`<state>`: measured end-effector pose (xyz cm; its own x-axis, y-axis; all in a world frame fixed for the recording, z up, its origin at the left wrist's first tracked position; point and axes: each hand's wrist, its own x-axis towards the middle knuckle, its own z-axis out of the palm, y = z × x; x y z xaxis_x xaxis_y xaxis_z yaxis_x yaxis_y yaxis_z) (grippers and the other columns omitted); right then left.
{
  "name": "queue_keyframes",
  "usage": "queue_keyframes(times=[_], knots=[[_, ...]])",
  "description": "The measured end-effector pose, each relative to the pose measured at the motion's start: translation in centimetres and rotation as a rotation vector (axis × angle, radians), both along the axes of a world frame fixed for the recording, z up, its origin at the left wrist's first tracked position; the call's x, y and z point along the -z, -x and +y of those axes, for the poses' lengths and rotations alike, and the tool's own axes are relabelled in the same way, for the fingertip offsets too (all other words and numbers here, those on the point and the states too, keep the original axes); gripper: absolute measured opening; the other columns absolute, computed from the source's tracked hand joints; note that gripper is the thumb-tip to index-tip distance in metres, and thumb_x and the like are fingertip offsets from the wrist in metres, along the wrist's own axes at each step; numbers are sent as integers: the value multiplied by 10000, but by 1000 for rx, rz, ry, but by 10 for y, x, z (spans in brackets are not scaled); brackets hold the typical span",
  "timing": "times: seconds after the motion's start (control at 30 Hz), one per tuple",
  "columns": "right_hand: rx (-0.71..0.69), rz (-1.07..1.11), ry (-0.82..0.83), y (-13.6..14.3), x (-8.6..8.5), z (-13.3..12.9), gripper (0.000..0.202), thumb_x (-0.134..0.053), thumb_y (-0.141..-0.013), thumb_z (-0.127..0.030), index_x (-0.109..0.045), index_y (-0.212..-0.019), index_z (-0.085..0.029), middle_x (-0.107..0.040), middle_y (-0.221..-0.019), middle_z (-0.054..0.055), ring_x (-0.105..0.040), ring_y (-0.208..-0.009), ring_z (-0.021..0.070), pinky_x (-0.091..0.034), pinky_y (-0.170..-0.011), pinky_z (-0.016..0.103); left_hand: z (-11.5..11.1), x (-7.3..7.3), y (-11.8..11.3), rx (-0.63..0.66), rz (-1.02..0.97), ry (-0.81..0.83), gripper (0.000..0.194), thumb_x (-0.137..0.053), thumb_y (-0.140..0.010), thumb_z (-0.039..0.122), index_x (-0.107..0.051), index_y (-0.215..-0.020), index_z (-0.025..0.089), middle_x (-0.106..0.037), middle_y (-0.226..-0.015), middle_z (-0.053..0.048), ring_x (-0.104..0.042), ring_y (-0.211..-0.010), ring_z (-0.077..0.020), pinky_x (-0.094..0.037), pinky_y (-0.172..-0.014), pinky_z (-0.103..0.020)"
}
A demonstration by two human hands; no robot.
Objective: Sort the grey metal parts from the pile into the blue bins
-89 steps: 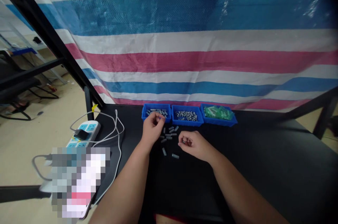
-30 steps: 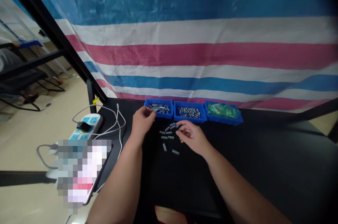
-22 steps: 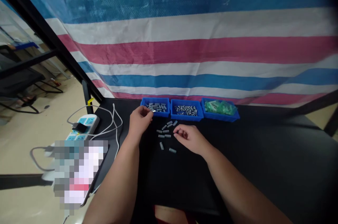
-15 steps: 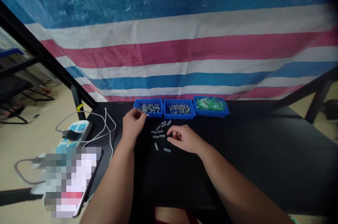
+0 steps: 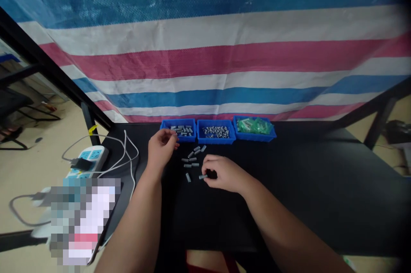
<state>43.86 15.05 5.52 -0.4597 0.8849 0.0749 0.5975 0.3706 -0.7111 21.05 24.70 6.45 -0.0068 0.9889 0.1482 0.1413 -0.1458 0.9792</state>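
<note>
My right hand is closed in a pinch on one end of a short grey metal cylinder, low over the black table. Just left of it lie several similar loose metal cylinders, with one apart and nearer to me. My left hand is curled with thumb and fingertips together at the front of the left blue bin; what the fingers hold, if anything, is hidden. That bin contains more grey cylinders.
A middle blue bin holds small shiny metal parts, and a right blue bin holds green plastic bags. To the left are a power strip, white cables and a blurred tablet-like device. A striped tarp hangs behind.
My right hand has come down and toward me and taken hold of the nearest right cylinder. The small piece seen at my left fingertips no longer shows. The view has shifted slightly.
</note>
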Motion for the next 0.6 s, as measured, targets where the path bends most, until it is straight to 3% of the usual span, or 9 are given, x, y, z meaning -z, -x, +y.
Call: queue_keyframes(times=[0.2, 0.43, 0.53, 0.6], knots=[[130, 242, 139, -6, 2, 6, 63, -656, -847, -225, -623, -899, -212, -610, -778, -14, -563, -651, 105, -436, -577, 214, 4, 3, 3, -44, 96, -18, 208, -690, -793, 368, -666, -869, 176, -636, -622, 21, -609, -496, -121, -470, -501, -209], [105, 134, 117, -6, 6, 7, 94, -624, -827, -163, -645, -747, -207, -521, -592, -50, -457, -526, 84, -364, -515, 227, 5, 10, 1, -31, 197, -47, 175, -649, -810, 342, -681, -872, 182, -613, -621, 32, -578, -502, -115, -444, -534, -221], [169, 251, 135, 2, 12, 12, 76, -664, -842, -240, -672, -775, -204, -563, -600, -38, -520, -529, 98, -415, -523, 236, 6, 12, 0, -48, 193, -38, 163, -651, -801, 337, -681, -853, 184, -589, -600, 39, -561, -496, -113, -428, -527, -219], [261, 465, 121, 8, 15, 17, 149, -705, -844, -326, -678, -933, -210, -652, -717, -7, -617, -610, 130, -502, -588, 262, 6, 12, -1, -63, 157, -35, 173, -652, -804, 349, -675, -859, 187, -584, -590, 42, -556, -482, -114, -427, -517, -220]])
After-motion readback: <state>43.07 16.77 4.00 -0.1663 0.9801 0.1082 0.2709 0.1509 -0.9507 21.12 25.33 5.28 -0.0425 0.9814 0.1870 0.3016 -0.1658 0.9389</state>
